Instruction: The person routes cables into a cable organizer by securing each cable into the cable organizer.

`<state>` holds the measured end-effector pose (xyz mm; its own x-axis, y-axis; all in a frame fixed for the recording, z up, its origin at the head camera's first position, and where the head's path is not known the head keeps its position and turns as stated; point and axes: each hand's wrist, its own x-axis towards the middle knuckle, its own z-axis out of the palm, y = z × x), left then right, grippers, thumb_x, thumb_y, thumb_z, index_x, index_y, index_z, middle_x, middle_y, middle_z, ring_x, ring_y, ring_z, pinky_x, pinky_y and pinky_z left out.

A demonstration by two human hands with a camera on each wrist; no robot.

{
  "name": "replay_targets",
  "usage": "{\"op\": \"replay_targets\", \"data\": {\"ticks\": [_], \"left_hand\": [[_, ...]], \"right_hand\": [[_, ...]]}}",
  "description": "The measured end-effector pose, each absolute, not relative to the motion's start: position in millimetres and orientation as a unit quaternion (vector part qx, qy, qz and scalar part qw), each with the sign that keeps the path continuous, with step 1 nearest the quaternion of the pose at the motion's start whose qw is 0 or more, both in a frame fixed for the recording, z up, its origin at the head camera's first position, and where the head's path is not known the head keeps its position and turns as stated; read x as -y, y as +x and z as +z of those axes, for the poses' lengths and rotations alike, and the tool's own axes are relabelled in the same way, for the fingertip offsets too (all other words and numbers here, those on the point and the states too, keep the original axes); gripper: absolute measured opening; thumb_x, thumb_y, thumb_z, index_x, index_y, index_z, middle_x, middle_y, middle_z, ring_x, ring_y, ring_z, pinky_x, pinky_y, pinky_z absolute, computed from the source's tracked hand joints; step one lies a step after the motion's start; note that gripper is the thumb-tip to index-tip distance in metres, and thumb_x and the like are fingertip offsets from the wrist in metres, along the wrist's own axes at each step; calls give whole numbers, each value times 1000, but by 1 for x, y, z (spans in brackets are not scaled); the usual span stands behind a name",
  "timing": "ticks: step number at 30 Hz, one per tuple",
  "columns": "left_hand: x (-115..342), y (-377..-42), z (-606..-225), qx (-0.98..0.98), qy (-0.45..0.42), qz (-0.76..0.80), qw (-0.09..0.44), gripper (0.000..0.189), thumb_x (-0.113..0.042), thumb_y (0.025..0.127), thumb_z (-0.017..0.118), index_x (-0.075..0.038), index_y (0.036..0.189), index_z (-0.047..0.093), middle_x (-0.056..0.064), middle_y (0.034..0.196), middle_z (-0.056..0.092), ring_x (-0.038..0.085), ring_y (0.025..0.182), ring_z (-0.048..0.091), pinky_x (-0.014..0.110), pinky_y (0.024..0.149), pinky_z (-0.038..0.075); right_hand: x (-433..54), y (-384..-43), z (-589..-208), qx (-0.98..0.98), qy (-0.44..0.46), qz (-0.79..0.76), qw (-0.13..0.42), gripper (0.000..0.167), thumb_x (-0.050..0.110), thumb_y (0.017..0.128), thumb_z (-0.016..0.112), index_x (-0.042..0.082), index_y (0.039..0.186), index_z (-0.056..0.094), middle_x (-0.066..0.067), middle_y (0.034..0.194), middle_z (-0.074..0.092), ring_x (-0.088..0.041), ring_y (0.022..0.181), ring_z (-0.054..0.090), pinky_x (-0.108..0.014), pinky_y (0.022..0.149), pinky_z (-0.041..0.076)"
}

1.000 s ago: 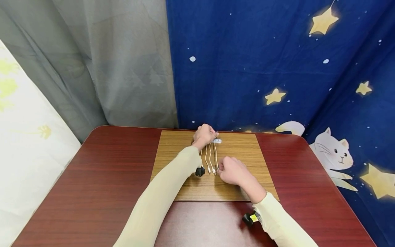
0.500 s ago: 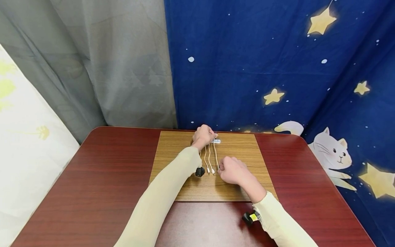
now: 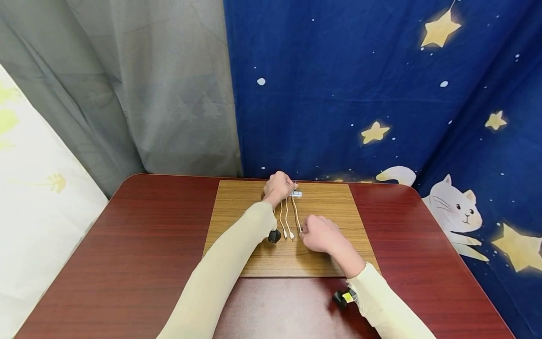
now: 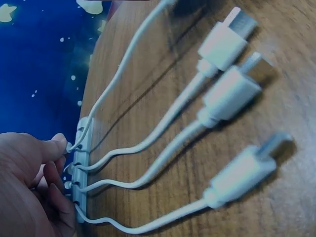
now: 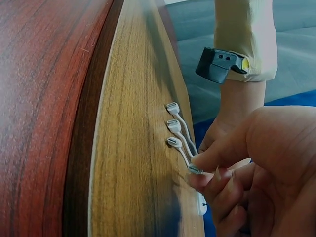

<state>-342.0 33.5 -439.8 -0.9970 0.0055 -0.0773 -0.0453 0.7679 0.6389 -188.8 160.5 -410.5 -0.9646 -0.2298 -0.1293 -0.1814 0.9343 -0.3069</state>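
Note:
A pale cable organizer clip (image 4: 83,158) lies near the back edge of the wood-grain board, with white charging cables running through it. My left hand (image 3: 278,185) is at its back side; thumb and finger pinch the outermost charging cable (image 4: 118,74) right behind its slot. That cable stretches forward to my right hand (image 3: 319,234), which pinches its connector (image 5: 195,169) between thumb and fingertips. Three other cables lie side by side, their white connectors (image 4: 229,96) pointing toward the near side. In the head view my left hand and sleeve hide part of the clip and cables.
The wood-grain board (image 3: 330,207) rests on a dark red table (image 3: 161,245). Grey curtain (image 3: 182,94) and blue star-patterned curtain (image 3: 313,117) hang just behind the table's far edge. Black cameras (image 3: 274,236) are strapped to both wrists.
Between the hands, the held cable slants a little more, its near end further right. Both hands keep their grips and almost the same places. The head view has shifted very slightly.

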Motion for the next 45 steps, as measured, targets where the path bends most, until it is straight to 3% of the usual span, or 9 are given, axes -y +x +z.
{"op": "replay_targets", "data": {"ticks": [29,37,45], "left_hand": [[-36,-341,-440,-945,-5,326,24,28,-40,92,77,-22,72,71,-6,78,66,17,72,61,38,68,48],[-35,-339,-440,-946,-4,322,19,28,-38,92,76,-21,71,71,-5,77,66,18,72,61,39,67,49],[-34,-342,-444,-945,-5,327,33,26,-39,91,78,-21,73,71,-5,80,67,17,74,61,39,68,49]], "right_hand": [[-162,-192,-414,-980,-109,-137,97,26,11,87,65,14,65,52,0,60,46,-19,56,46,-35,52,35],[-161,-193,-419,-978,-116,-144,98,31,9,86,65,15,61,48,2,57,41,-16,53,42,-34,50,32],[-158,-193,-422,-975,-115,-157,105,42,18,92,69,15,59,44,4,54,35,-15,52,37,-34,50,30]]}}
